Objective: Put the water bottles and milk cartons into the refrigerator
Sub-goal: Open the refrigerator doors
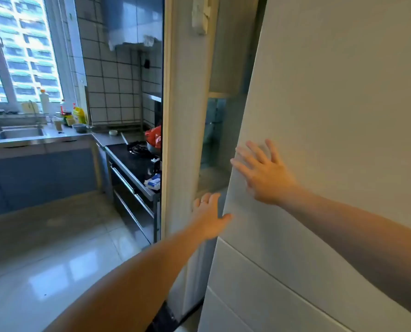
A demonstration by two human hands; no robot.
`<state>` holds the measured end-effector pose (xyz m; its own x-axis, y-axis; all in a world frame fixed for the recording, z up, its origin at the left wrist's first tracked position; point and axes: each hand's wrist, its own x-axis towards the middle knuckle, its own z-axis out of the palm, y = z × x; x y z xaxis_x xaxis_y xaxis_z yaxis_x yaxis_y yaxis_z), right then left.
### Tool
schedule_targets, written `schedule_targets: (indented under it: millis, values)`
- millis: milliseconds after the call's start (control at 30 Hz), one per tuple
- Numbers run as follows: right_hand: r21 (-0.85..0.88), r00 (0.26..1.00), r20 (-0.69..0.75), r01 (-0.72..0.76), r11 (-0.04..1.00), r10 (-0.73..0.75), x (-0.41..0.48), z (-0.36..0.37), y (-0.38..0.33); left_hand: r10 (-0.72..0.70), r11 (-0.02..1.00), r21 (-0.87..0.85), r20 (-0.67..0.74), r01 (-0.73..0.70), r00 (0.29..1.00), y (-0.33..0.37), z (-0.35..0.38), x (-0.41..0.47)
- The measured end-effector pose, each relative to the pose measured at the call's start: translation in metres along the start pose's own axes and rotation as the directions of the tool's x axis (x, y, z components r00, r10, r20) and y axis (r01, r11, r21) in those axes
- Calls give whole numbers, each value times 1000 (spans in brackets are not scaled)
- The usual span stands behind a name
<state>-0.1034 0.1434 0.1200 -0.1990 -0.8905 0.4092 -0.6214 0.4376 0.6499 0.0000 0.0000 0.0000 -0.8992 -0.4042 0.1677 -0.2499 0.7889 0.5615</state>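
The fridge [331,116] runs off the right and bottom edges and its white front hides the inside; whether the left hand [209,216] curls its fingers round the fridge's left edge cannot be told. Left of the fridge, the door frame [183,140] covers the right part of the stove [132,161] and most of a red bag [154,137]. Far left of it, the sill bottles [78,115] are too small to read.

Fridge to the right, kitchen to the left.
The right hand [264,173] lies flat on the fridge door [331,104]; the left hand [209,216] is at the door's left edge, beside the door frame [185,116]. Left of the frame is the stove [137,161], then containers [76,115], then the sink [20,134] under the window [20,56].
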Motion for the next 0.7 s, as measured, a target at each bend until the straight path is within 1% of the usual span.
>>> schedule_targets:
  millis: [100,167,233,300,367,433,567,700]
  values:
    - [-23,996,41,76,997,-75,30,4,16,-67,981,-178,34,72,997,13,0,27]
    - [-76,993,92,86,993,-79,52,3,21,-98,935,-335,79,119,992,24,-3,45]
    - [-136,992,110,78,988,-63,68,1,27,-105,832,-535,110,148,988,32,-1,58]
    - [-207,988,142,95,974,-66,79,-2,30,-75,741,-662,89,115,993,37,2,68]
    - [-283,978,190,136,949,-84,87,-5,30,-47,715,-695,64,79,997,40,4,75]
    - [-311,970,225,165,936,-96,91,-8,30,-44,695,-716,49,66,998,41,4,77]
    - [-330,970,223,172,928,-101,95,-5,28,-59,636,-767,67,90,996,42,8,79]
    - [-296,968,238,155,943,-84,98,-7,26,-51,627,-772,101,110,994,42,6,80]
